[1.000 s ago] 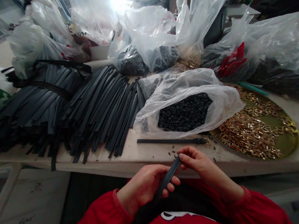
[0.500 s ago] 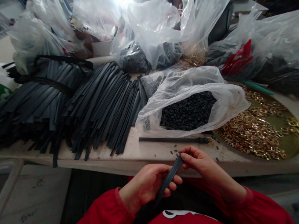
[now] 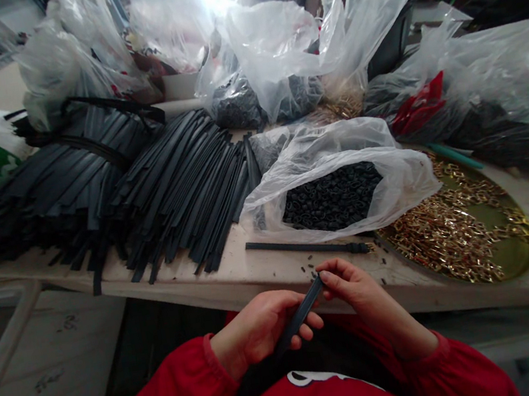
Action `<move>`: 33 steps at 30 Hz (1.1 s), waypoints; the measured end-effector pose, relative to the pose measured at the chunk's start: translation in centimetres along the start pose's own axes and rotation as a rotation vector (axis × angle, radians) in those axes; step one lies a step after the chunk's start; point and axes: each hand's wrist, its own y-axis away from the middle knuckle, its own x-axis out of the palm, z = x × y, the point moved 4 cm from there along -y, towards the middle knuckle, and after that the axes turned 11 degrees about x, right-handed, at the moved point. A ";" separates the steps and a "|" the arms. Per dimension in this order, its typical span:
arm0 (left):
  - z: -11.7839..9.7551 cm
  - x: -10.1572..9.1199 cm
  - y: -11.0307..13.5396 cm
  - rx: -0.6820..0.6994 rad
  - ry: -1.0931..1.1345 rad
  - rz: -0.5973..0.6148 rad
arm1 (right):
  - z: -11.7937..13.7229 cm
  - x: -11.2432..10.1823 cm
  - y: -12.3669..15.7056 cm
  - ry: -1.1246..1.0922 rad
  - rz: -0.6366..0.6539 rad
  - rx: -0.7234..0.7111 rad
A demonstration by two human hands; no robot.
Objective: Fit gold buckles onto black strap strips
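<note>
A dark strap [image 3: 299, 316] slants across my left hand [image 3: 271, 324], held between its thumb and fingers. My right hand [image 3: 348, 289] pinches the upper end of that strap with thumb and forefinger; whether a small part sits in the pinch I cannot make out. Just beyond my hands, on the table edge, lies another dark strap [image 3: 303, 247] with a gold-coloured fitting at its right end. Behind it, an open plastic bag [image 3: 409, 184] holds many small black loops [image 3: 333, 198]. The lower end of the held strap is lost against dark clothing.
Bundles of black straps [image 3: 182, 191] cover the table's left side. A round gold tray [image 3: 525, 242] of small metal buckles [image 3: 443, 235] stands to the right. Filled plastic bags [image 3: 271, 55] line the back. Small dark bits lie near the table edge [image 3: 168, 288].
Almost nothing differs. Both hands keep the same hold on the strap, with only a very slight shift.
</note>
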 end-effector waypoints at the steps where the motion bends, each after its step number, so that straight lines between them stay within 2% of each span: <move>1: 0.0 0.0 0.0 -0.003 -0.003 -0.004 | 0.0 0.0 0.0 0.001 0.000 -0.001; 15: 0.3 -0.3 0.0 -0.085 0.097 -0.036 | -0.1 0.3 0.3 -0.008 0.035 -0.010; 19: 0.2 -0.2 0.0 0.016 -0.008 -0.023 | -0.1 0.3 0.3 -0.019 0.028 0.009; 24: -0.6 0.3 0.2 0.192 -0.279 -0.130 | -0.1 0.7 0.3 -0.115 0.058 0.022; 33: -0.6 0.5 0.1 0.128 -0.350 -0.173 | -0.1 0.9 0.6 -0.038 0.014 -0.021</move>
